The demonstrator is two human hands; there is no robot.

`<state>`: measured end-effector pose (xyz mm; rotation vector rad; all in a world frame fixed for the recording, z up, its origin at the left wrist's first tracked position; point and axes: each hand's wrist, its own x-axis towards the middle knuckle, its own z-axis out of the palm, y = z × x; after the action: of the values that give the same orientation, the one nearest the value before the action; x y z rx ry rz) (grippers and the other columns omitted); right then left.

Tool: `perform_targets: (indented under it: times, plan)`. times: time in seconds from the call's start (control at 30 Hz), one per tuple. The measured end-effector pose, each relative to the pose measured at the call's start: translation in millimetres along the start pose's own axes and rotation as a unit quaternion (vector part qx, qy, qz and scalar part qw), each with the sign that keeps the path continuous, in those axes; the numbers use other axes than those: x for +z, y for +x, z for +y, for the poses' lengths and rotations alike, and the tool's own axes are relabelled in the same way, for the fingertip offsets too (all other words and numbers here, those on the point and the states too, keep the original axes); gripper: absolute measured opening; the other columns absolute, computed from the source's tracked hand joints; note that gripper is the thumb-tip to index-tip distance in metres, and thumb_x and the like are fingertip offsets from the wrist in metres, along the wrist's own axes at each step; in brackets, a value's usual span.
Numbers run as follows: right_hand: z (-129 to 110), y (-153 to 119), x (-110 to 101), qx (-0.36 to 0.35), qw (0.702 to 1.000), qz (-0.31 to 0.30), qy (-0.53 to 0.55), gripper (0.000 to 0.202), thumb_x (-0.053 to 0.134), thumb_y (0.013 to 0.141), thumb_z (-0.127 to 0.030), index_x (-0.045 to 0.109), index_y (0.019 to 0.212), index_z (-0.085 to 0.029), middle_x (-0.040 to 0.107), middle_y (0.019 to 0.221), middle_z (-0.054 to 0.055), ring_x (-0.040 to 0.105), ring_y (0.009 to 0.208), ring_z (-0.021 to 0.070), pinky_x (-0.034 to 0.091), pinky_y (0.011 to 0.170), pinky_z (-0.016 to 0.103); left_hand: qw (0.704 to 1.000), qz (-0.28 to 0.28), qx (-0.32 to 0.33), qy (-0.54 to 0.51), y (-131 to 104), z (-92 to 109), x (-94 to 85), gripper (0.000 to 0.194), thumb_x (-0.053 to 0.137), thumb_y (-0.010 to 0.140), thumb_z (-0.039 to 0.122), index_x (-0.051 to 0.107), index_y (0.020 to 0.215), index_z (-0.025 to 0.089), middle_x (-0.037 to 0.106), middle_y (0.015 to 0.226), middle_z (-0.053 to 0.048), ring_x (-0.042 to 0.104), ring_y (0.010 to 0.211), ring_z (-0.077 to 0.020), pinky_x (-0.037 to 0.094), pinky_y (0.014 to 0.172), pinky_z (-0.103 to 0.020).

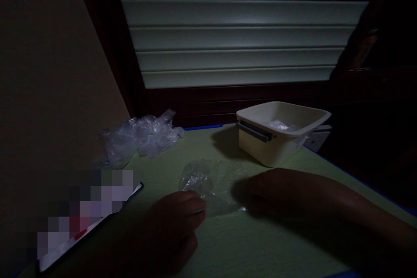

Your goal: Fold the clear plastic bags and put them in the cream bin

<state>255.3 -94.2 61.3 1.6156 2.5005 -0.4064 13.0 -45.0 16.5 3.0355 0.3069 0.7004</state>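
Note:
A clear plastic bag (pixel 218 182) lies flat on the green table (pixel 234 247) between my hands. My left hand (pixel 177 221) is at the bag's near left edge, its fingers curled; whether they pinch the plastic is too dark to tell. At the bag's right side rests my right hand (pixel 270 189), back up, with its fingertips hidden in shadow. A cream bin (pixel 260 145) with a grey handle stands just beyond my right hand, and some clear plastic (pixel 282 126) shows inside it.
A heap of crumpled clear plastic bags (pixel 140 137) sits at the back left by the wall. A flat dark-edged object (pixel 61 252), partly blurred out, lies at the left. Behind the table is a slatted panel (pixel 241 39). A pale object shows behind the bin.

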Motion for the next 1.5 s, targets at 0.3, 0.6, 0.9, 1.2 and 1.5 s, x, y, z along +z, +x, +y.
perform_targets:
  times: [0.3,0.6,0.9,1.2,1.5]
  plan:
    - [-56.8,6.9,44.3,-0.089,0.970,0.204,-0.092,0.052,0.050,0.083,-0.040,0.052,0.121,-0.005,0.053,0.121,0.023,0.055,0.105,0.0331,0.048,0.084,0.044,1.000,-0.006,0.023,-0.009,-3.2,-3.0,1.3,0.025,0.039,0.061,0.009,0.056,0.078,0.016,0.064,0.077,-0.007,0.058,0.071,-0.0187,0.050,0.069,-0.030]
    - [-42.7,-15.2,67.8,-0.076,0.982,0.164,0.048,0.065,0.040,0.086,-0.049,0.032,0.135,-0.007,0.028,0.137,0.018,0.031,0.126,0.0288,0.033,0.101,0.043,0.999,-0.019,0.018,0.030,-5.2,-0.7,-0.3,0.034,0.040,0.064,0.007,0.057,0.092,0.013,0.065,0.101,-0.009,0.059,0.095,-0.0187,0.048,0.083,-0.029]
    - [-15.0,-60.3,98.5,0.042,0.960,0.276,0.001,0.063,0.047,0.086,-0.038,0.016,0.140,-0.025,0.027,0.141,0.003,0.032,0.125,0.0260,0.035,0.101,0.041,0.999,-0.012,0.034,0.022,-1.5,-2.7,-3.6,0.027,0.037,0.066,0.008,0.059,0.081,0.014,0.067,0.091,-0.008,0.060,0.084,-0.0173,0.050,0.075,-0.028]
    - [-49.9,-29.6,83.6,0.025,0.959,0.282,-0.017,0.061,0.041,0.088,-0.039,0.025,0.138,-0.007,0.022,0.141,0.015,0.028,0.128,0.0266,0.037,0.099,0.039,1.000,-0.011,0.019,0.007,-3.6,-5.6,3.9,0.028,0.039,0.067,0.008,0.060,0.086,0.014,0.066,0.093,-0.009,0.059,0.085,-0.0190,0.050,0.078,-0.034]
    - [-63.0,-10.9,70.4,-0.018,0.985,0.173,0.020,0.068,0.041,0.084,-0.053,0.039,0.131,-0.005,0.031,0.135,0.017,0.033,0.125,0.0293,0.033,0.102,0.041,0.998,-0.056,0.018,0.005,-2.9,-5.2,-1.3,0.045,0.046,0.073,0.015,0.049,0.118,0.006,0.052,0.124,-0.016,0.046,0.116,-0.0245,0.042,0.094,-0.040]
